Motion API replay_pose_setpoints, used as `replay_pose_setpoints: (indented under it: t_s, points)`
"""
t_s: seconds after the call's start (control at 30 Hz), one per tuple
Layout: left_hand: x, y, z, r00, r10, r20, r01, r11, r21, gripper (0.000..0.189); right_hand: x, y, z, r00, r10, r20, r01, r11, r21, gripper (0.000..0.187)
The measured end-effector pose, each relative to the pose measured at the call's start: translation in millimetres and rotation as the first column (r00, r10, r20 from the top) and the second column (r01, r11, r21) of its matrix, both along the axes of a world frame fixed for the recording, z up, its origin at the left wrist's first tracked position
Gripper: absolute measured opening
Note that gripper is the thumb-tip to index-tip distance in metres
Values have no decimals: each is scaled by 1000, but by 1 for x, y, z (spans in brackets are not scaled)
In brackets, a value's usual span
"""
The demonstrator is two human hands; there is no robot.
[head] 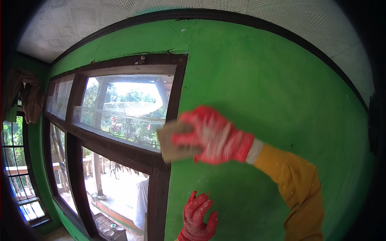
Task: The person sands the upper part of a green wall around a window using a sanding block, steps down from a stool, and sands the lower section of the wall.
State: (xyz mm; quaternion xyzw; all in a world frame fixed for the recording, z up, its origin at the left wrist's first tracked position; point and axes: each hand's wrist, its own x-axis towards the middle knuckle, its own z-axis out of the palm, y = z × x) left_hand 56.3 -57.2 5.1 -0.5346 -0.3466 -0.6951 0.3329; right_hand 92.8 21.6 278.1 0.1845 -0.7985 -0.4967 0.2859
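Note:
My right hand, in a red rubber glove with whitish smears, grips a tan, block-like pad, perhaps a sponge or sanding block. The pad is at the right edge of the dark window frame, where it meets the green wall; motion blurs hand and pad. Lower down, my left hand, in a similar red glove with pale residue, is in front of the wall with fingers apart and nothing visible in it. A mustard-yellow sleeve covers my right arm.
A screened upper window pane sits above a larger glazed opening onto a porch. Dark trim borders the textured white ceiling. At far left, a bunched brown curtain hangs by a barred window.

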Motion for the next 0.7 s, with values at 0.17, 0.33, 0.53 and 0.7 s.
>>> replay_pose_setpoints:
  t_s: [0.17,0.33,0.53,0.7]
  points:
    - [0,16,9,997,-39,-60,40,999,9,54,8,-10,39,986,-80,-146,76,997,-30,69]
    - [-6,45,11,998,-32,-56,33,999,25,55,51,-5,161,478,-312,-821,12,937,-349,71]
    - [-14,58,2,994,76,-77,-75,997,13,58,21,-8,101,727,-277,-629,224,961,-163,72]
    - [-11,61,4,993,90,-80,-85,994,68,58,70,13,182,343,-368,-864,45,926,-376,75]
